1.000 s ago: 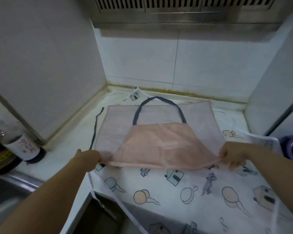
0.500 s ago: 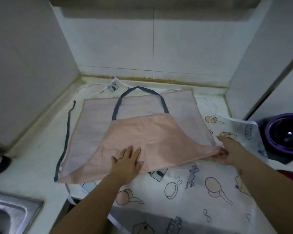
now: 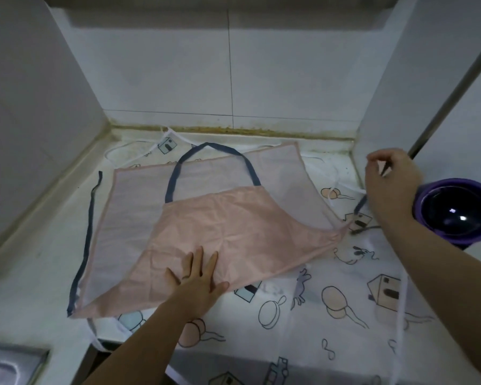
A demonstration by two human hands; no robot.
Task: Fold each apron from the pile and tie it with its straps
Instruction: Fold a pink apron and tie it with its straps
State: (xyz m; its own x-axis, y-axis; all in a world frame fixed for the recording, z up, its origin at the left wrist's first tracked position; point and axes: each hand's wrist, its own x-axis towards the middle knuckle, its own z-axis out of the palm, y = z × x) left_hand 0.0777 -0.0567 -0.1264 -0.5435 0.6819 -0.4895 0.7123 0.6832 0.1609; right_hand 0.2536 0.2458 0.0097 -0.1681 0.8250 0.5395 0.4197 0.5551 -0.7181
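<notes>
On table: pink apron folded once, untied. Flat straight fingers of left hand pin it; right hand fingers pinch strap. Underneath, patterned apron unfolded.

The right hand has left the corner of the pink apron and lifted its dark strap

The pink apron under my left hand is thin, matt cloth, finely creased, and its turned-up underside looks paler. Its blue neck strap and the blue waist strap pinched in my right hand look like flat, dull woven tape. The printed apron beneath is white, thin and slightly sheer. At the right edge, the purple bowl is glossy, with bright glints inside. The wall tiles are smooth, and the sink at lower left is dull metal.
</notes>
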